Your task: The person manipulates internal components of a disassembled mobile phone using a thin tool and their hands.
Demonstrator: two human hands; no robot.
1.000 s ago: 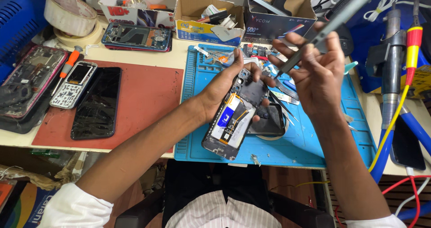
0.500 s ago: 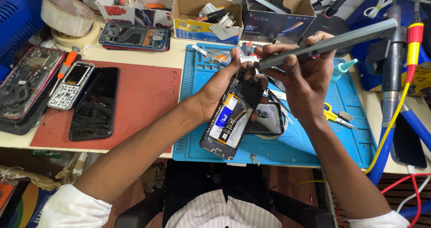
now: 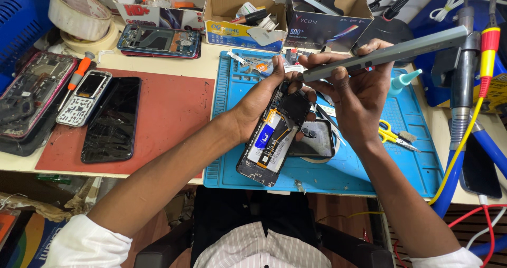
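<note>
Between the hands, the opened phone [image 3: 273, 141] shows matt black plastic and a glossy battery label. The electric screwdriver [image 3: 385, 54] in the right hand [image 3: 359, 99] looks like smooth, satin grey metal. Under both hands lies a matt blue rubbery work mat [image 3: 412, 157]; left of the left hand [image 3: 259, 101], a dull red mat [image 3: 169, 109] carries a glossy cracked glass phone [image 3: 112, 119]. Beyond the hands stand rough cardboard boxes [image 3: 245, 14].

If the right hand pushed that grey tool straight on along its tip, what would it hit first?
The right hand aims the tool left and down; its tip would probably meet the opened phone first, near the left hand.
</note>
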